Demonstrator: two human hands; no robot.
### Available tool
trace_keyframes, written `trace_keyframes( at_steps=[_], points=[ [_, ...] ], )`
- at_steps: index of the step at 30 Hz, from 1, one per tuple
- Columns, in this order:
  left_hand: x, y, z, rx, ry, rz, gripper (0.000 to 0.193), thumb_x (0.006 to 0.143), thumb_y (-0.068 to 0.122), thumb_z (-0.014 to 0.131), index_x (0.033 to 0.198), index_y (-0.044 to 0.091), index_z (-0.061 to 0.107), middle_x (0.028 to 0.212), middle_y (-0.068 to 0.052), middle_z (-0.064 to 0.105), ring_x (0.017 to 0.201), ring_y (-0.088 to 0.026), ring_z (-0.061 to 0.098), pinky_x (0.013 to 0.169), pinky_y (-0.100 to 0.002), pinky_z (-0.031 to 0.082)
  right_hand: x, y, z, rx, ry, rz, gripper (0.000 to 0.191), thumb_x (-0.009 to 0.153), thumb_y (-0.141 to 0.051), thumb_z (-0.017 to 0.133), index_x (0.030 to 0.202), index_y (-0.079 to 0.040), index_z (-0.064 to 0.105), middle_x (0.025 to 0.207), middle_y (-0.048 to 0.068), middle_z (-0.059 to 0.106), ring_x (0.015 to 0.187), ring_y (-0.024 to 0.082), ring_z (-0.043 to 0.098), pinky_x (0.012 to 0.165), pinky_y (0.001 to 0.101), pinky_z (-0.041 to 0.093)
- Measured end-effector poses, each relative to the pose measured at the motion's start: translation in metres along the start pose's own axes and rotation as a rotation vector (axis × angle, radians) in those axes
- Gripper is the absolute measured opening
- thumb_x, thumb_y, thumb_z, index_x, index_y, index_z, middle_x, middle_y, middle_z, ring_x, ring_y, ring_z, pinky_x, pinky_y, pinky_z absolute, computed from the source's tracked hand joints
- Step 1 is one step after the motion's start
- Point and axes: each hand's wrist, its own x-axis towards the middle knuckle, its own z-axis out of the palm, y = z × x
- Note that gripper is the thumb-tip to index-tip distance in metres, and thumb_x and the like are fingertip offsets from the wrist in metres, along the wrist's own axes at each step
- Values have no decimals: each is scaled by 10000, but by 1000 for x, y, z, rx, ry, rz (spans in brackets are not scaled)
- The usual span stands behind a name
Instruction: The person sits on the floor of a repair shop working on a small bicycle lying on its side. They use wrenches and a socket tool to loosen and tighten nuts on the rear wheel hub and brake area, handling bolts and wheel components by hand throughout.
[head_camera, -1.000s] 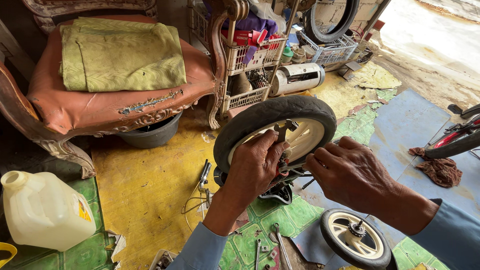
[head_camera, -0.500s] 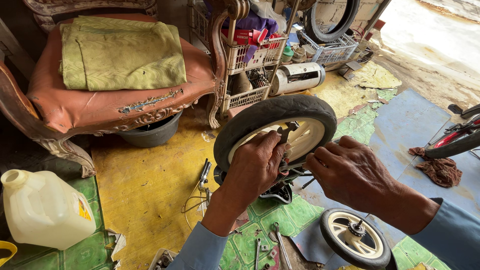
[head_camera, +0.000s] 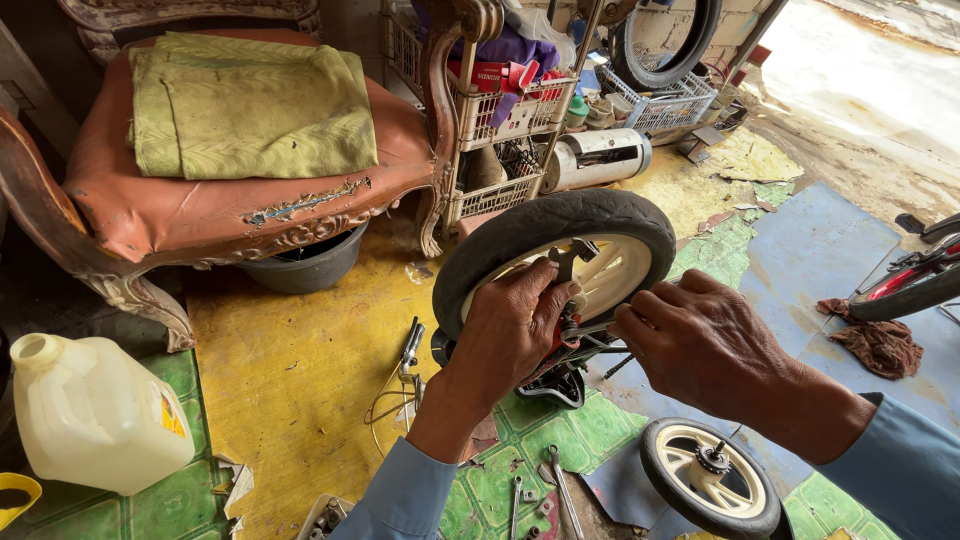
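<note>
From the camera on my head, looking down: my left hand (head_camera: 515, 330) is closed around a wrench (head_camera: 568, 262) at the hub of the small wheel (head_camera: 556, 255), its open jaw end sticking up above my knuckles against the cream rim. My right hand (head_camera: 700, 340) is curled on the other side of the hub, fingers pinched on a second slim metal tool (head_camera: 590, 328) that runs in towards the axle; I cannot tell exactly what its tip is on, because my left hand covers the nut.

The wheel stands upright on its black tyre in front of me, just before the wire basket rack (head_camera: 510, 120) and the worn armchair (head_camera: 230, 200). It sits in a small red-and-black frame, mostly hidden under my hands.

As I judge it, the axle work is midway: both tools are engaged, nothing is off or freed. A second small wheel (head_camera: 712, 476) lies flat near my right forearm, apart from any frame. Loose spanners (head_camera: 562, 490) lie on the green floor below, and a white plastic jug (head_camera: 95, 415) stands well off to my left.
</note>
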Motion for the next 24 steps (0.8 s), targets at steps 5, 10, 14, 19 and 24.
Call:
trace_keyframes(
  at_steps=[5,10,14,19,24],
  points=[
    [1,1,1,-56,14,-21,73,971,69,670,1002,5,688,896,-201,716,828,-393,707,694,-441,547,0,0,1,-6,4,3,142,689,-61,734,798,-81,644,651,43,581,661,225,652,665,404,512],
    [1,3,0,-70,-1,-53,62,977,65,671,994,8,690,878,-194,715,809,-386,708,683,-436,541,-1,0,2,-4,3,14,111,719,-74,737,787,-81,649,646,48,586,654,230,653,662,406,514],
    [1,3,-3,-79,-5,-36,55,980,73,678,988,19,688,876,-182,718,799,-369,713,678,-427,539,0,-1,3,-6,-11,24,99,733,-90,738,794,-83,659,644,51,593,649,234,654,667,411,517],
    [0,2,-4,-73,-12,-61,64,968,87,694,961,23,689,847,-180,714,764,-360,711,652,-420,533,0,-1,4,8,-35,32,97,752,-101,736,819,-88,668,651,54,602,655,234,659,676,408,520],
    [2,2,-4,-77,-22,-79,77,971,90,691,945,18,682,833,-190,709,757,-371,707,632,-422,532,-3,1,7,59,9,36,97,777,-114,736,866,-92,705,692,54,639,677,234,676,697,413,529]
  ],
)
